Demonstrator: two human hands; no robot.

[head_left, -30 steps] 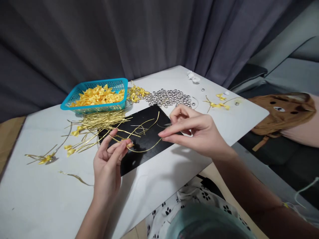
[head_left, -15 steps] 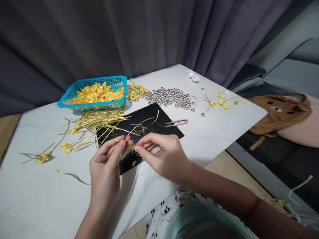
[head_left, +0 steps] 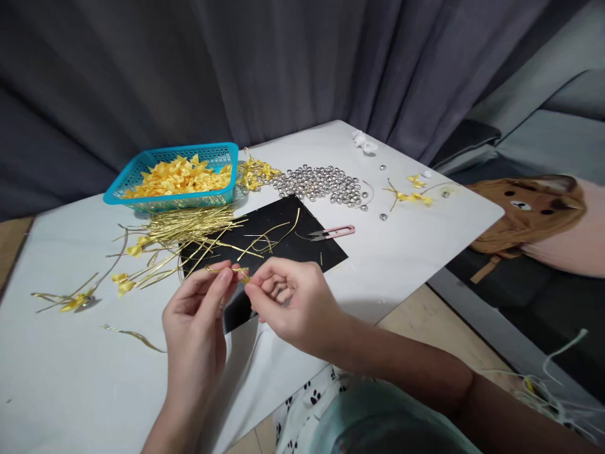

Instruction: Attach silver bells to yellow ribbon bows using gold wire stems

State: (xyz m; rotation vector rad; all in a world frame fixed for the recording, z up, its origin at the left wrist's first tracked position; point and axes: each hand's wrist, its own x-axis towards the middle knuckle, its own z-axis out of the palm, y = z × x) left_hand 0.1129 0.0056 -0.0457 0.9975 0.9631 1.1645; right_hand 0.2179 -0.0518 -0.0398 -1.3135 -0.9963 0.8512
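Note:
My left hand (head_left: pixel 201 315) pinches a thin gold cord (head_left: pixel 240 270) between thumb and forefinger, above the black sheet (head_left: pixel 307 217). Close beside it, my right hand (head_left: pixel 293 302) is closed, thumb against forefinger, at the cord's other end. A bit of yellow ribbon shows between the fingertips, mostly covered. Just beyond the hands, loose gold cords (head_left: pixel 269 243) lie on the sheet near pink-handled thread snips (head_left: pixel 335 232). A thick bundle of gold cords (head_left: pixel 193 224) lies left of the sheet.
A blue basket (head_left: pixel 163 202) of yellow ribbon pieces stands at the back left of the white table (head_left: pixel 70 391). Silver beads (head_left: pixel 326 183) are heaped right of it. Yellow ribbon pieces with cords (head_left: pixel 78 301) lie far left, others (head_left: pixel 411 197) at right.
My right hand has moved slightly left, closer to my left hand. The yellow ribbon between them is now more covered by the fingers. The view has shifted a little.

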